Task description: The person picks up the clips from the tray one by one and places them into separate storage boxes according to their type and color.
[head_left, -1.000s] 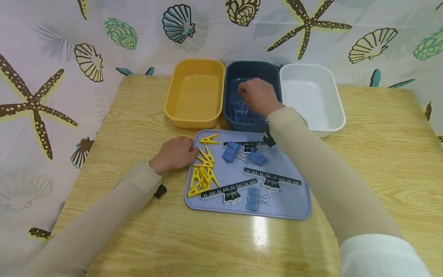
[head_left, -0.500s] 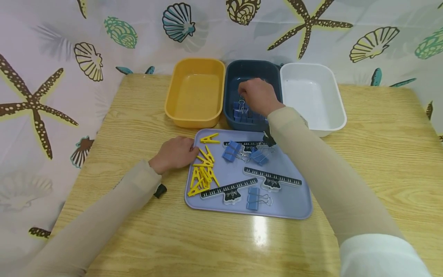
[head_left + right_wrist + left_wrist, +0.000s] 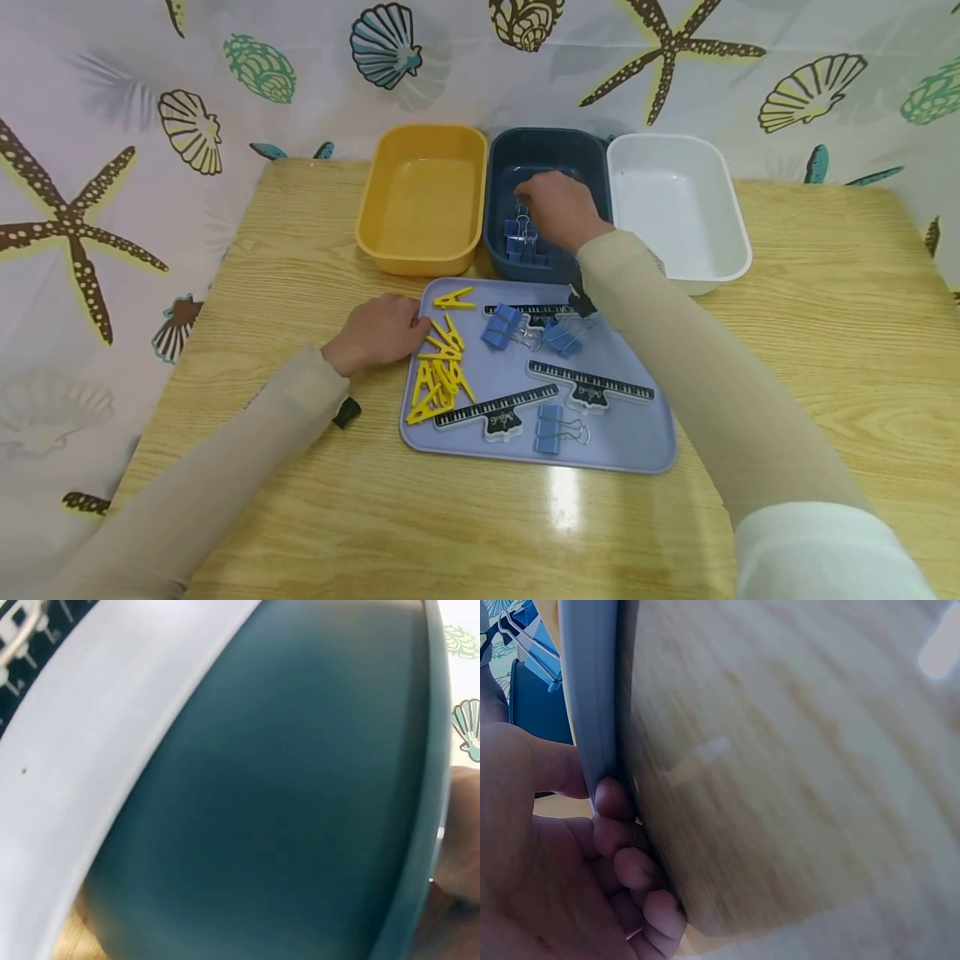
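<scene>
My left hand [image 3: 381, 332] grips the left rim of the lavender tray [image 3: 630, 437]; in the left wrist view, thumb and curled fingertips [image 3: 639, 870] lie either side of the rim. Inside the dark blue bin [image 3: 546, 135], my right hand [image 3: 557, 207] pinches the wire handle of a binder clip [image 3: 522, 218], above other blue binder clips [image 3: 519, 250]. The right wrist view shows mostly the bin's outer wall [image 3: 270, 787], with the hand largely hidden behind it. On the tray lie yellow clothespins [image 3: 441, 375], blue binder clips [image 3: 548, 429] and black piano-keyboard clips [image 3: 588, 390].
A yellow bin [image 3: 423, 208] adjoins the dark blue one on the left, and a white bin [image 3: 678, 217] on the right. All three stand at the back of the wooden table [image 3: 300, 508], before a shell-patterned cloth [image 3: 450, 75].
Both hands stay almost where they were. The right hand's fingers have shifted very slightly within the dark blue bin; nothing on the tray has moved.
</scene>
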{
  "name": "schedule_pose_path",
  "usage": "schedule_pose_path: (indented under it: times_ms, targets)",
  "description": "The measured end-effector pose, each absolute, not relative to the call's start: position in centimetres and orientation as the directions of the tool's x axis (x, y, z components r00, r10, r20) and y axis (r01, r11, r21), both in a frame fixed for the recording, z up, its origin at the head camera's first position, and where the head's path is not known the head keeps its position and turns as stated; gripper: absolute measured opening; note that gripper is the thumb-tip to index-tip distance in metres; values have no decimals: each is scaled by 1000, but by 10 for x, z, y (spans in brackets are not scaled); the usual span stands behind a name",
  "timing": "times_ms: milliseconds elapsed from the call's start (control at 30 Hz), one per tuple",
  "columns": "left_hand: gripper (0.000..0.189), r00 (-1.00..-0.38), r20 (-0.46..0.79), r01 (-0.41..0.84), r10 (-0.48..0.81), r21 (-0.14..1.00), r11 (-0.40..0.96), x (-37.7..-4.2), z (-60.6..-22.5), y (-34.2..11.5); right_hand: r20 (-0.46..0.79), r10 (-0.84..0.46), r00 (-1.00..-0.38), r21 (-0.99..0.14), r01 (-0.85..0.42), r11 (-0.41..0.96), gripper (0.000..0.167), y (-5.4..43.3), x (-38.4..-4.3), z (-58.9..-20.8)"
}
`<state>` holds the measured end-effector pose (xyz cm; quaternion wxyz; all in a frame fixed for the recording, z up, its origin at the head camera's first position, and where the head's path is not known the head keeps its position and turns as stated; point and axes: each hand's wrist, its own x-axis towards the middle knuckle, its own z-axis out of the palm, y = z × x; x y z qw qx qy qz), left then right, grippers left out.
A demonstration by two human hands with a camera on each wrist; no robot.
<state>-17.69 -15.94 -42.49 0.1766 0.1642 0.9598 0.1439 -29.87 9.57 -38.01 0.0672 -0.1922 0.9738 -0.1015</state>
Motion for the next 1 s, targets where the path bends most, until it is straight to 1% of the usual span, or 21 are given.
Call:
schedule_pose_path:
  times_ms: [267,367,533,833,1000]
  targets:
    - [39,-884,-287,270,370,335,903,-178,-426,-160,-157,-386,-909,-191,-356,915,48,96,-298,-380]
    - [39,-883,-287,272,372,333,903,-179,-427,-161,-169,-389,-906,-187,-358,915,51,97,-298,-380]
    - [39,-882,-289,272,372,331,903,-179,-427,-160,-159,-393,-906,-187,-363,913,51,97,-297,-380]
    - [39,-886,-287,267,365,326,907,-178,-427,-160,-119,-388,-914,-197,-361,911,45,100,-297,-379]
    - [39,-884,-292,267,365,327,907,-178,-428,-160,-116,-385,-916,-224,-354,908,45,101,-298,-379]
